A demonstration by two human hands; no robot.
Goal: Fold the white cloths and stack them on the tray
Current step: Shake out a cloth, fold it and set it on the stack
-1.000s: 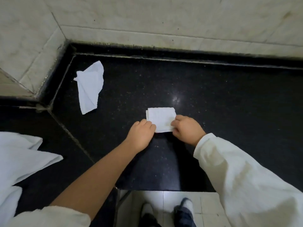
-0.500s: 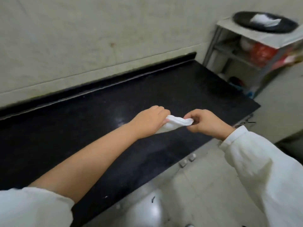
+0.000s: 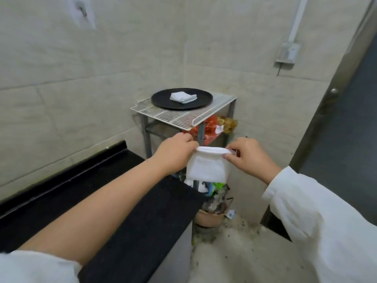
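cloths [image 3: 183, 97] on tray [image 3: 163, 100], tray on rack [image 3: 175, 116]

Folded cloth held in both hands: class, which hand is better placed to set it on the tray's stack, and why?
Probably the left hand. It pinches the folded cloth on the side nearer the tray, almost directly below it; the right hand holds the farther edge.

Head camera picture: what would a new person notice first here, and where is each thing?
First, the folded white cloth held up in mid-air at the centre, its top edge pinched by the left hand and the right hand. Behind it, a round black tray sits on a white wire rack in the corner, with a folded cloth pile on it.
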